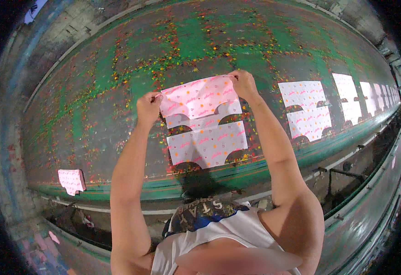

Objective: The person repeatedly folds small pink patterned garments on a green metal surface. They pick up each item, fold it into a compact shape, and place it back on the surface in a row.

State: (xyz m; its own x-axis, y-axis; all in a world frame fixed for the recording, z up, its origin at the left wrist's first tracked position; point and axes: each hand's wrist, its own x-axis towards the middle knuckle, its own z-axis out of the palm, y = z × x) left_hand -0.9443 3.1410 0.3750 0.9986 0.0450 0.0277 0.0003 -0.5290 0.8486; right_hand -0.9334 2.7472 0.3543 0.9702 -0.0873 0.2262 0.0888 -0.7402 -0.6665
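My left hand (149,107) pinches the left corner of a cut piece of pale pink printed fabric (198,96). At its other upper corner, the fingers of my right hand (244,85) grip the same piece, so its top edge is stretched between both hands. The piece bears small hearts, orange motifs and pink writing. Its notched lower edge hangs over a similar light piece. Just nearer to me, another printed cut piece (207,144) with curved cut-outs lies flat, partly in shadow. Both rest on a long green table (190,37).
To the right, a laid-out printed piece (308,110) begins a row of several similar pieces (347,98) running toward the far end. A small stack of pink pieces (71,181) sits near the front edge at left. A metal rail (368,141) runs along the table's near side.
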